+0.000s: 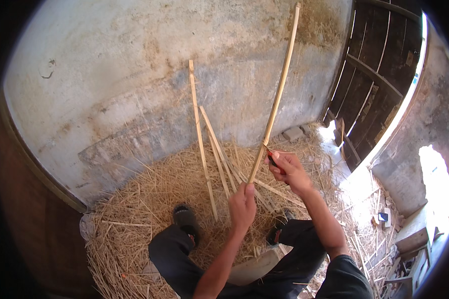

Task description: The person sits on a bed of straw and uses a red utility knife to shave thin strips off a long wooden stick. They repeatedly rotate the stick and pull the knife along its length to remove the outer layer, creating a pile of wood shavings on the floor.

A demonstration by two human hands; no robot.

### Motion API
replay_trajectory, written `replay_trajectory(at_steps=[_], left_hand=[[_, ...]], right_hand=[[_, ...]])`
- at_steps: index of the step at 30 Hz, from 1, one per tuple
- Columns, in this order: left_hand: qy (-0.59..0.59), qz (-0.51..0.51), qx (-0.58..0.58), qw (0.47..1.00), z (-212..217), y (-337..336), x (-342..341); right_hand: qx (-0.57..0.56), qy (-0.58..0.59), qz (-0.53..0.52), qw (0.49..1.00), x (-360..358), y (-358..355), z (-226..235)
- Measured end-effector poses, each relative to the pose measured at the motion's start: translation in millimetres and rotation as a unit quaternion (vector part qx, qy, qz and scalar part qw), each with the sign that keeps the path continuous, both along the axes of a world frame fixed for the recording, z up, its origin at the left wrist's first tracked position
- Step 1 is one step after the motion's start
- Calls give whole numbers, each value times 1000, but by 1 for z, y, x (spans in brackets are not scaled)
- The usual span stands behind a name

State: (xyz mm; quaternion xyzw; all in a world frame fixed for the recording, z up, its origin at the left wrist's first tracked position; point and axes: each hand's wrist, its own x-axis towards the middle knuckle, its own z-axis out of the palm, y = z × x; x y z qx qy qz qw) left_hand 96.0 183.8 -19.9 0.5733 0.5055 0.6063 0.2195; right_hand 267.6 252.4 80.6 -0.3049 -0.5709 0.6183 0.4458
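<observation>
Nearest us, our left hand (242, 205) grips the lower end of a long bamboo strip (277, 94) rising toward the upper centre. Our right hand (288, 171) closes on a red-handled knife (271, 158) against it. Cut strips (204, 144) lean on the wall (134, 74) above straw (144, 209).

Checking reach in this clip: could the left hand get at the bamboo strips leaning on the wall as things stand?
Probably not freely: the left hand is gripping the long bamboo strip. The leaning strips stand close ahead with nothing between, but it would have to let go first.
</observation>
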Motion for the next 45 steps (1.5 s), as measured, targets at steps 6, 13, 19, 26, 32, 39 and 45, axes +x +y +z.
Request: replay_trajectory(at_steps=[6,13,19,26,32,39,45], left_hand=[[41,8,24,999,28,35,-28],[274,140,96,947,79,61,-65],[326,105,86,936,91,48,-64],[332,46,92,938,82,28,-55],[332,14,24,943,82,6,-70],[343,7,-17,939,88,-19,-94],[359,-11,-43,932,96,-29,-118]], right_hand=[[-77,133,307,939,31,21,-30],[-30,269,262,926,12,-5,-16],[235,-59,-327,913,0,-4,21],[130,-113,-232,957,6,6,4],[295,-241,-226,897,12,6,-1],[315,-303,-125,891,19,-1,3],[353,-314,-54,880,31,1,10]])
